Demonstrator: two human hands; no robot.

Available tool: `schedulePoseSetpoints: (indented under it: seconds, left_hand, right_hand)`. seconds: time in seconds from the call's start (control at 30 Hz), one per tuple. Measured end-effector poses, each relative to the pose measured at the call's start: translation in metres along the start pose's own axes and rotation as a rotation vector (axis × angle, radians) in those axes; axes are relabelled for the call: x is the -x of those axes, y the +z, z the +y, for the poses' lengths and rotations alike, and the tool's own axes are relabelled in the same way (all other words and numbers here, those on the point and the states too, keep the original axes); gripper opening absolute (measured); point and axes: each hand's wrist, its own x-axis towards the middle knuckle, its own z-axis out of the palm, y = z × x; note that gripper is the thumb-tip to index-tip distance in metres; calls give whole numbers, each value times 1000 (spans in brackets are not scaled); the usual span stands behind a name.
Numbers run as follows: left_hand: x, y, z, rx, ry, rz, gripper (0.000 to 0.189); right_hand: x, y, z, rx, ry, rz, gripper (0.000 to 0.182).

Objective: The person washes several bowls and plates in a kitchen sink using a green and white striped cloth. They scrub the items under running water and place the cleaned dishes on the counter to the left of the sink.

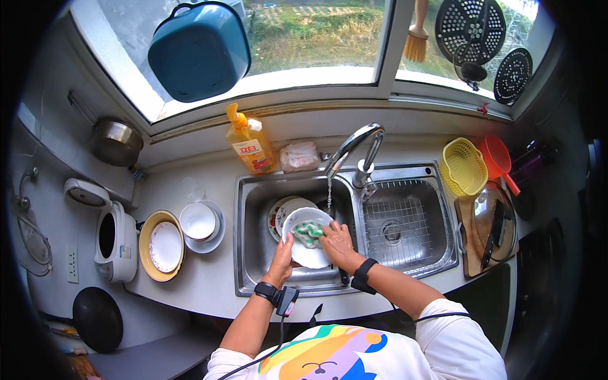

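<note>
Over the left basin of the steel double sink [241, 228], my left hand [281, 259] grips the rim of a white bowl [311, 256]. The bowl is tilted, its inside facing up. My right hand [339, 244] presses a green-and-white checked cloth [308, 233] against the inside of the bowl. Beneath and behind the bowl, plates [280, 213] lie in the basin, one with a red pattern on its rim; the bowl partly hides them. A thin stream of water [329, 194] runs from the chrome faucet [354, 140] just behind the bowl.
Left on the counter stand a rice cooker [124, 242] with raised lid, a yellow basin [146, 261] holding a patterned bowl, and stacked bowls [197, 221]. A dish soap bottle [251, 147] stands behind. A wire rack [396, 218] sits in the right basin, beside a cutting board [468, 251].
</note>
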Motion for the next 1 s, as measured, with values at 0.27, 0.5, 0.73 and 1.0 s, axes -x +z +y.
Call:
schedulePoseSetpoints:
  seconds: [0.27, 0.5, 0.73, 1.0]
  left_hand:
    - [4, 5, 9, 55, -147, -134, 46]
    - [11, 13, 18, 88, -194, -205, 66]
    - [4, 25, 22, 37, -136, -3, 72]
    - [2, 12, 20, -177, 88, 9, 40]
  right_hand:
    - [-49, 12, -11, -333, 293, 201, 21]
    - [-51, -8, -42, -887, 317, 28, 55]
    - [-37, -24, -37, -994, 230, -189, 44]
    - [23, -10, -32, -442, 148, -107, 20]
